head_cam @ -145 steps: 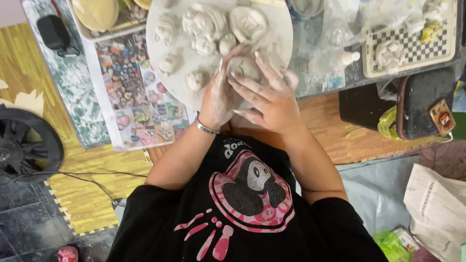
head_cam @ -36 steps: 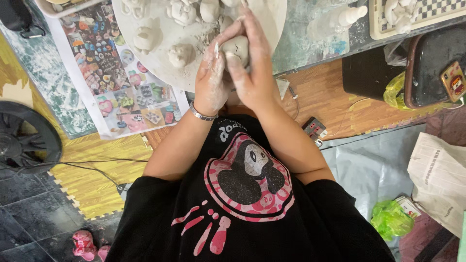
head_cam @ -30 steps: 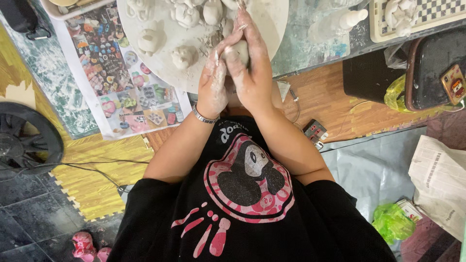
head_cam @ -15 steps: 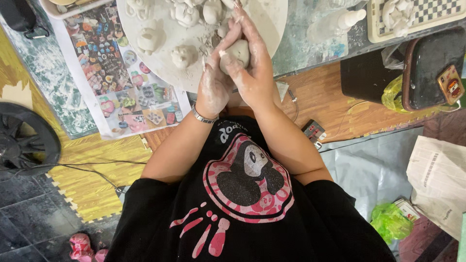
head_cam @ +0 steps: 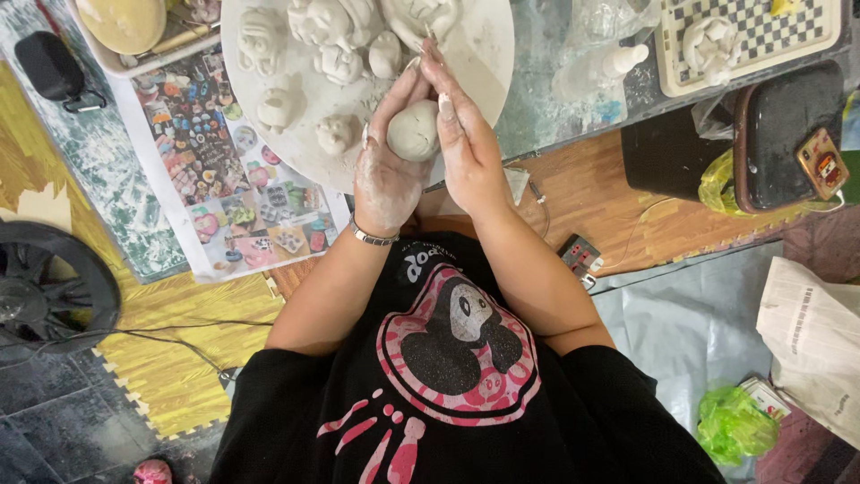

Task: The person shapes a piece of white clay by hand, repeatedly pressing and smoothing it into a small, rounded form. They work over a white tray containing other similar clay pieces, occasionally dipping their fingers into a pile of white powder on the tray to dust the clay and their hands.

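With the left hand [head_cam: 387,175] and right hand [head_cam: 466,152] pressed together around the clay ball [head_cam: 413,131] near the round board's [head_cam: 488,54] near edge, excessive palm pressure likely flattens or cracks it.

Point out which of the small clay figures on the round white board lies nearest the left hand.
The small round clay figure at the board's near edge, just beside the left hand; the other figures sit farther up the board.

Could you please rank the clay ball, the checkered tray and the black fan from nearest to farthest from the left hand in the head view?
1. Clay ball: cupped in the left hand, touching it.
2. Checkered tray: far off to the upper right.
3. Black fan: lower left on the floor; roughly as far as the tray, too close to call.
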